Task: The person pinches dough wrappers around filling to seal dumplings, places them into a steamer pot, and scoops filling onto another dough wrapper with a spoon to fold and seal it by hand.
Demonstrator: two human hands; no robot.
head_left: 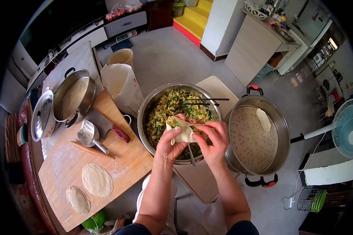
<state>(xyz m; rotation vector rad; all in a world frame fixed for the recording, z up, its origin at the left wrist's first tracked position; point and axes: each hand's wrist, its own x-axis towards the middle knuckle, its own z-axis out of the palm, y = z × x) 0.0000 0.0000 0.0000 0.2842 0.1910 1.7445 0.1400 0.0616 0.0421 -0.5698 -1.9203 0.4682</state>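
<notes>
Above filling bowl point(161, 113), both hands point(188, 139) pinch dough wrapper point(183, 134).

**Soft light, sharp centre, bent edges**

Lit fairly brightly and diffusely, from a direction hard to tell. Casts soft, faint shadows on the wooden board point(125, 156). Glints along the steel bowl point(142, 127) and off the metal scoop point(87, 132). Looks crisp near the centre, softer in the far background. Curves strongly outward, darkening to black at all four corners.
</notes>
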